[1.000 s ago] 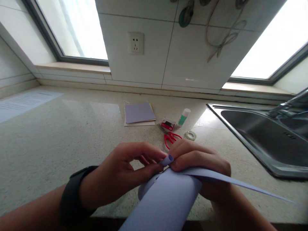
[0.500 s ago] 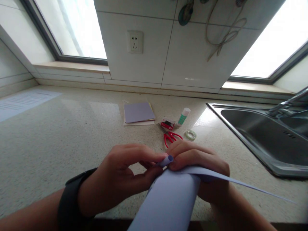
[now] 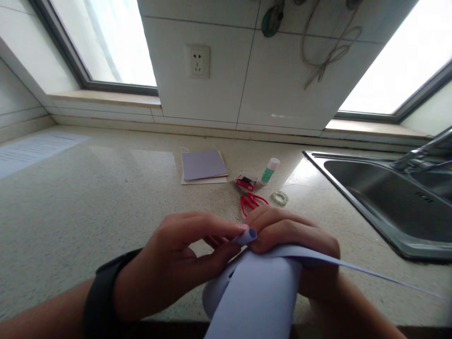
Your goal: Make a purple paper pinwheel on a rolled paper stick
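A lavender sheet of paper (image 3: 257, 292) is curled into a loose cone in front of me, its narrow tip between my fingertips. My left hand (image 3: 169, 263), with a black watch on the wrist, pinches the rolled tip from the left. From the right, my right hand (image 3: 293, 235) presses on the same tip and rests on the sheet. A long flat edge of the paper runs off toward the lower right, over the speckled countertop (image 3: 88, 202).
Beyond my hands lie red scissors (image 3: 251, 202), a small red box (image 3: 246, 181), a glue stick (image 3: 270, 170), a roll of clear tape (image 3: 279, 197) and a stack of coloured paper (image 3: 204, 166). A steel sink (image 3: 388, 197) is at the right, and a printed sheet (image 3: 31, 148) at the far left.
The paper roll has shifted a little and its wide end has opened more toward me. Both hands keep pinching the tip in nearly the same place.
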Available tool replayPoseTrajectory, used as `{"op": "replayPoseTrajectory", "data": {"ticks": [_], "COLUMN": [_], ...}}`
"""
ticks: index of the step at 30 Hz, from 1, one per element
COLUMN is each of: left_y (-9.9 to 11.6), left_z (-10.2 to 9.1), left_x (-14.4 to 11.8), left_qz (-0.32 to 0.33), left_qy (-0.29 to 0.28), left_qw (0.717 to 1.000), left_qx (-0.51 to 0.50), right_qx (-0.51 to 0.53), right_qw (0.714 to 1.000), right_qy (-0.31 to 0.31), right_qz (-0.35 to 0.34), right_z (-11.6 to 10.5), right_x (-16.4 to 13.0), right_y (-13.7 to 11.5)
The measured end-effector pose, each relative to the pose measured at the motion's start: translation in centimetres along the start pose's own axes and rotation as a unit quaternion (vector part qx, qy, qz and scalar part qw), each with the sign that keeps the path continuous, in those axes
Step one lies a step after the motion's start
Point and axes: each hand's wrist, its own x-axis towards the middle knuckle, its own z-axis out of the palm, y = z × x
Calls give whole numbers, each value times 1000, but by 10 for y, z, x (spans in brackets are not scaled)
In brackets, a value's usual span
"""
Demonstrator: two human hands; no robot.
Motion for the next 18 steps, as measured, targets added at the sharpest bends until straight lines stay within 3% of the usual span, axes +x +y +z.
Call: {"op": "replayPoseTrajectory", "data": {"ticks": [4,11,18], "left_y": [-1,4,18], "left_z": [2,-2,-8], "left_x": [0,2,11], "left_qz": [19,72,136], "left_qy": [15,-17,-19], "left_qw": [1000,997,980], "left_qx": [-10,26,144], "right_qx": [4,3,-3], "right_qw": [1000,1000,1000], "right_qy": [6,-4,9], "right_qz": [-3,25,27], "right_z": [0,-1,3], "right_x": [0,-1,-3], "right_y": [1,2,1]}}
